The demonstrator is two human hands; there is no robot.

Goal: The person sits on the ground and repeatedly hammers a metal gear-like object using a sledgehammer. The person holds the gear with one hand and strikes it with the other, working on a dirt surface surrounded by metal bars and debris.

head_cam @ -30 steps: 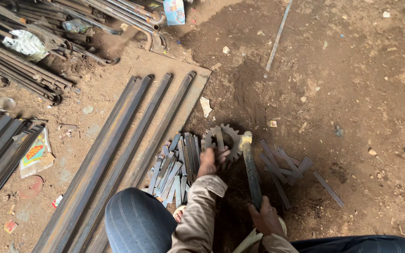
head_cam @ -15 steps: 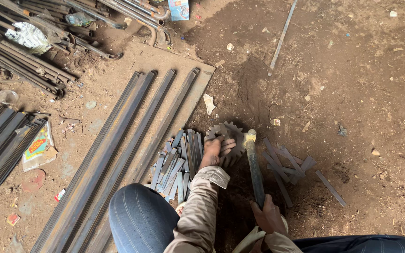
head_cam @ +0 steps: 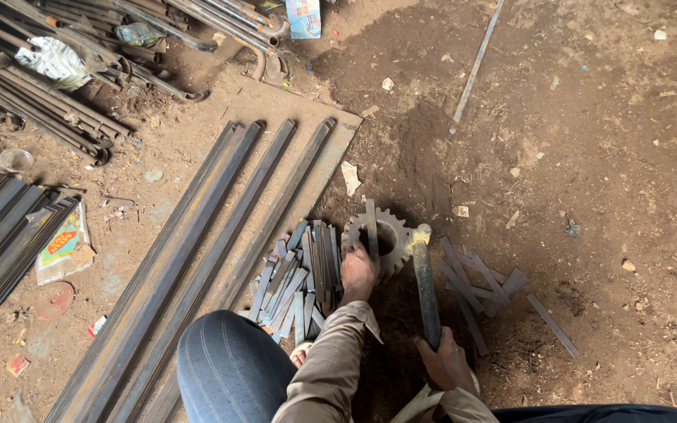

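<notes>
Left hand [head_cam: 358,270] is closed on a flat metal strip [head_cam: 371,227], holding it upright across the top of the gear [head_cam: 381,239]. Right hand [head_cam: 447,362] is wrapped tight round the hammer [head_cam: 423,278] handle; hammer head sits just beside the gear's right rim, touching or nearly, can't tell which. Gear lies flat on the dirt floor [head_cam: 589,157], teeth up around an open bore, just off the board's [head_cam: 221,102] right edge. Strip pile [head_cam: 299,274] lies just left of the gear, overlapping the board's lower right edge, near the left wrist. Loose strips [head_cam: 483,278] scattered right of the hammer on dirt. Long bars [head_cam: 197,251] run diagonally across the board, left of the pile. Rod stack [head_cam: 33,94] at the floor's top left corner, well apart. Thin rod [head_cam: 476,66] lies alone on dirt above the gear. Knee [head_cam: 229,368] at the bottom, below the pile.
</notes>
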